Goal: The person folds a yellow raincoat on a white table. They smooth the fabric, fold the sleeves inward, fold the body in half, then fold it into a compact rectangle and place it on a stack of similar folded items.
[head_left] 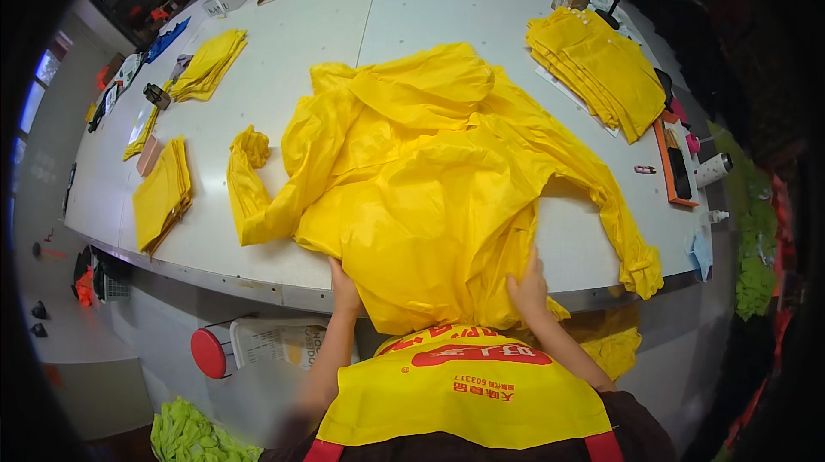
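A thin, shiny yellow jacket [412,195] lies crumpled across the near part of the table. Its sleeves reach out to the left and right, with gathered cuffs, and its lower part hangs over the front edge. My left hand [345,292] grips the jacket's left side at the table edge, fingers partly hidden by the fabric. On the opposite side my right hand [528,292] is closed on the cloth, the thumb in front. A yellow apron with red straps [468,415] covers my front, just below the jacket.
Folded yellow cloth stacks lie on the white table [412,2]: a large stack [597,67] at right, smaller stacks [163,191] at left. An orange box [675,161] and white bottle [713,170] stand near the right edge. A red stool [208,353] is below, left.
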Motion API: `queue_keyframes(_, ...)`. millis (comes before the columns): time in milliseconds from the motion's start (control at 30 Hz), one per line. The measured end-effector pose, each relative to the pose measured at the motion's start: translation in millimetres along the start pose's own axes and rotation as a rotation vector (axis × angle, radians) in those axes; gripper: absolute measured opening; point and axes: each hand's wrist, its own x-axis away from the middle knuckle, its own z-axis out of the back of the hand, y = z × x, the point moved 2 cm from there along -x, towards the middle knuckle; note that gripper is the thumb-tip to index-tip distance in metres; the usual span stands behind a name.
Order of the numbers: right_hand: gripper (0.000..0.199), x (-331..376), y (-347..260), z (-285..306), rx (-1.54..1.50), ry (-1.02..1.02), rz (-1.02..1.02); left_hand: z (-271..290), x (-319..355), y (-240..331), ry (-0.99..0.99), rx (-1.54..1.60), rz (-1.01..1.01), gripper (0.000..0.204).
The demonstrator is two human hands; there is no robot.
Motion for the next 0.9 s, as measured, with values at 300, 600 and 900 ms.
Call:
queue_keyframes(300, 0.073, 22.0, 8.6, 12.8, 0.056, -0.058, 0.045, 17.1, -10.8, -5.9, 0.049, 0.196, 0.189, 0.055)
queue_keyframes(600, 0.065, 25.3, 125.3, 79.9, 0.378, 0.271, -0.236, 216.2, -27.9, 24.9, 0.526, -0.676, -0.031, 0.042)
queue_keyframes(900, 0.034, -10.8, 56.8, 119.7, 0.302, 0.267, -0.15, 127.5, -61.9, 88.7, 0.552, -1.441, -0.578, 0.044)
